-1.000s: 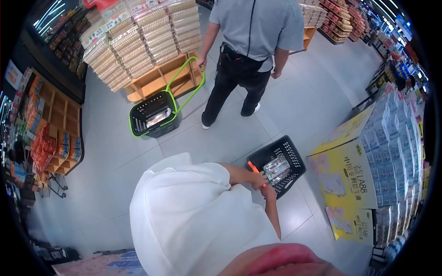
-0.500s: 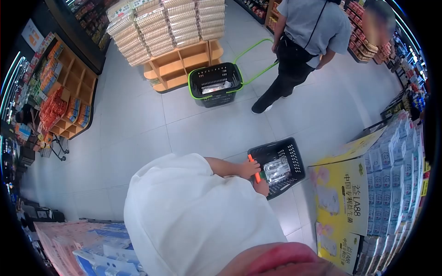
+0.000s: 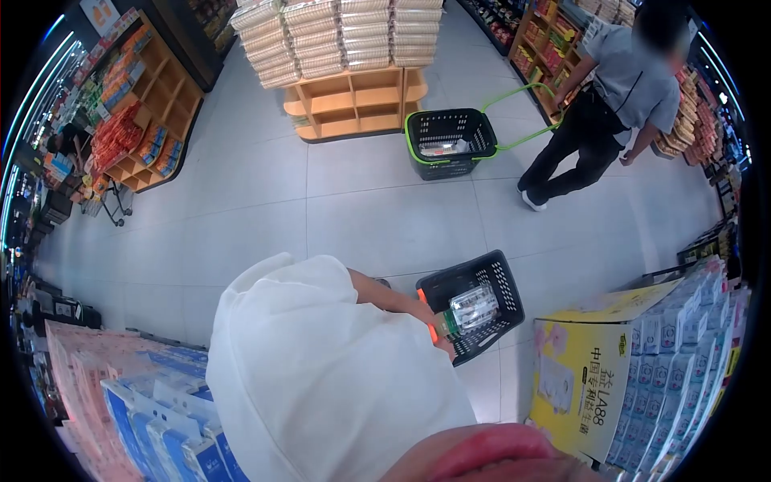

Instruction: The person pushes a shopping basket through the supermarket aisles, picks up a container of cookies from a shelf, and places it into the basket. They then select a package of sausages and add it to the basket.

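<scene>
A dark shopping basket [image 3: 503, 273] hangs low in front of me, to the right of my white sleeve. My left hand [image 3: 425, 312] is closed round its orange handle [image 3: 422, 296]. Lower on the same handle is my right hand [image 3: 445, 346], closed too and partly hidden by my shirt. Inside the basket lies a clear, shiny package [image 3: 474, 309] with a green end towards my hands. Its exact kind cannot be made out.
Ahead, a person [image 3: 598, 112] pulls a black wheeled basket [image 3: 450, 165] with a green handle. A wooden display [image 3: 353, 100] holds stacked packs. Boxed goods [image 3: 654, 353] stand right, blue packs [image 3: 161, 418] lower left, a snack shelf [image 3: 165, 104] far left.
The person and wheeled basket have shifted right in view, as has the wooden display. My basket appears slightly further left, and its package shows more plainly. Both hands stay on the handle.
</scene>
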{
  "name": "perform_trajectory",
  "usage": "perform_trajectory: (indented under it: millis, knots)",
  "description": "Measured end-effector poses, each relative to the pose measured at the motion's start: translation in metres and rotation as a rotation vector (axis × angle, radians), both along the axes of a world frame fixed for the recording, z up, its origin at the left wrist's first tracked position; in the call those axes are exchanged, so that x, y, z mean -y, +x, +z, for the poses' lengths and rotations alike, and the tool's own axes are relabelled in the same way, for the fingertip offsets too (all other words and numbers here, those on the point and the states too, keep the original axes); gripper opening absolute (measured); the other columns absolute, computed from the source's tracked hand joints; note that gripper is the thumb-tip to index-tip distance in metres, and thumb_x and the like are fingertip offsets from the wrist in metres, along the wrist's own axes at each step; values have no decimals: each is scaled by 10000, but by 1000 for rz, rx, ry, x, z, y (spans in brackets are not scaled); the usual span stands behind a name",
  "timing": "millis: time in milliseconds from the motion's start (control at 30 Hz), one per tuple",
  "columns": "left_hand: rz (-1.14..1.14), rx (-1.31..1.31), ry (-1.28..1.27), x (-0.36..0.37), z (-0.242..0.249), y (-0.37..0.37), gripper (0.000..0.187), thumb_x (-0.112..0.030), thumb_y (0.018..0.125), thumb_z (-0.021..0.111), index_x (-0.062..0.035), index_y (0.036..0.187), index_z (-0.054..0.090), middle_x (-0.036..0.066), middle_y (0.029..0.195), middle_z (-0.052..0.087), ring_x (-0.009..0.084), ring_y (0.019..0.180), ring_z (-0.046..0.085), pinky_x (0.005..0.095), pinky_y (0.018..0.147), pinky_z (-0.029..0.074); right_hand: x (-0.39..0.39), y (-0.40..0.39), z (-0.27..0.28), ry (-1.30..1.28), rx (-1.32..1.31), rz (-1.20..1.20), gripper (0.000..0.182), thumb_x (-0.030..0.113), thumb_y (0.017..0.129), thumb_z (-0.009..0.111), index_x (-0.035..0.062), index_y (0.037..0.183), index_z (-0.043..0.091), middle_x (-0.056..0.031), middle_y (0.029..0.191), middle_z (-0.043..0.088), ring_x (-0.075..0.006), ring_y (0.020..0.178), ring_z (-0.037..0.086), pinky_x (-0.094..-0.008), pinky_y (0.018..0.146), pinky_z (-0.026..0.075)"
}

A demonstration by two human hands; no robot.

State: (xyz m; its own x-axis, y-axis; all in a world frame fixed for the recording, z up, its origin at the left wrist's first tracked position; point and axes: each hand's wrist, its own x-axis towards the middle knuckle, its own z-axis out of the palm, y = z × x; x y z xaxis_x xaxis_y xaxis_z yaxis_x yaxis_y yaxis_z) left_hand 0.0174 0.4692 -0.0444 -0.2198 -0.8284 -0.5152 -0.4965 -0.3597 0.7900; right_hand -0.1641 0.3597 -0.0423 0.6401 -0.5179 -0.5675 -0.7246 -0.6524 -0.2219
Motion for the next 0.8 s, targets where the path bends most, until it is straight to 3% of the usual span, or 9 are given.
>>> perform_trajectory:
  millis: [133,333,400,467,567,667,700,733,800]
  knots:
    - [-178,-2,-39,3,75,-4,544,-277,782,653,-75,1273,535,202,1308,495,336,1219,470,443,959,412,15,-14,5,-16,-37,169,310,381,764,656,109,912,680,-164,811,683,-356,785,677,-470,703,546]
    - [-132,57,-176,30,51,-19,571,-241,765,638,-36,1285,522,212,1307,513,331,1235,475,429,991,404,87,-21,21,-104,152,567,251,366,764,664,130,849,671,-132,755,678,-338,708,678,-463,632,546]
    - [-93,83,-244,42,41,-23,581,-229,759,633,-23,1290,518,215,1307,518,330,1240,476,424,1002,402,113,-15,27,-168,45,564,198,326,753,670,154,851,678,-81,732,669,-276,775,674,-446,692,521]
    - [-28,118,-329,56,30,-28,590,-217,753,628,-10,1294,513,219,1306,524,328,1245,478,419,1012,400,136,-12,32,-370,195,566,167,260,733,677,159,865,685,-48,849,657,-235,942,613,-428,802,457]
    - [96,161,-421,62,28,-29,604,-199,745,620,10,1300,507,224,1306,533,326,1253,481,412,1028,396,145,4,47,-526,402,77,170,179,773,642,96,918,673,-59,1110,548,-275,1128,489,-447,872,411]
    - [209,190,-450,47,30,-8,546,-133,700,619,39,1216,566,218,1225,586,332,1198,526,416,1019,413,160,28,-6,-495,1029,-360,173,189,857,590,64,968,637,-73,1079,555,-257,1108,515,-443,871,439]
    - [233,90,-278,39,29,4,544,-122,697,606,33,1216,562,220,1228,581,329,1200,523,413,1015,414,166,45,-4,-424,1053,-547,212,211,921,529,39,1026,597,-113,1117,548,-257,994,574,-430,810,490]
    - [254,-15,-105,29,23,15,541,-111,694,594,27,1216,559,222,1231,576,327,1202,521,410,1010,416,176,58,2,-97,1140,-799,225,224,930,515,39,1031,592,-125,1131,541,-256,940,582,-425,782,498]
    - [182,121,70,-3,-2,42,340,-243,812,555,-97,1115,606,133,983,661,307,935,623,430,815,473,197,79,14,614,1216,-1270,251,251,946,488,38,1041,581,-150,1161,526,-254,830,598,-415,725,513]
